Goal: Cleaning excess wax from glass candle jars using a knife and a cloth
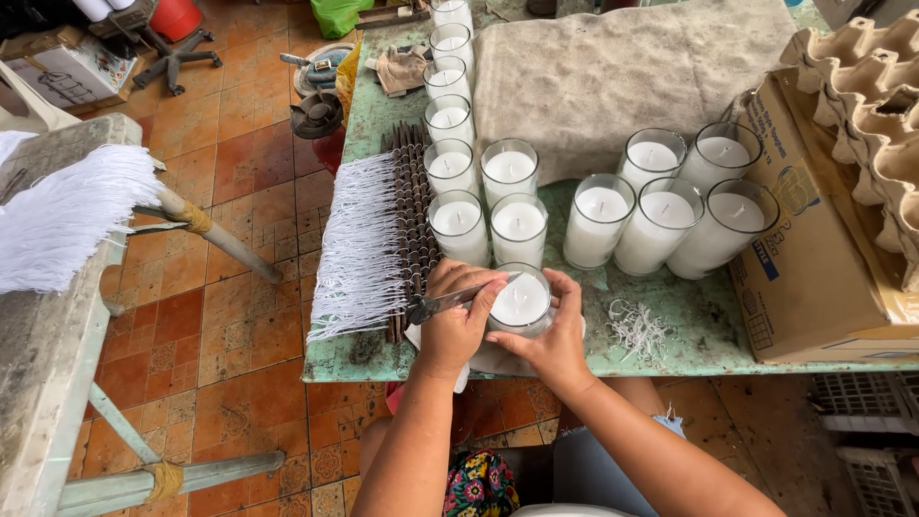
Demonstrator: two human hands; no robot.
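A small, home-style candle-making workshop, by the look of it. A worn green table (670, 335) carries many glass jars of white wax (601, 218) from the centre out to 12 and 2 o'clock, with a rack of white wicks (378, 235) at 9 o'clock, wick trimmings (638, 330) at 4 o'clock and a burlap cloth (622, 67) at 12 o'clock. A cardboard box (814, 249) and egg trays (876, 86) sit at 3 o'clock, and the terracotta tile floor (239, 191) at 9 o'clock holds clutter.

Candle jars (518, 226) crowding behind; bare tabletop (708, 325) rightward
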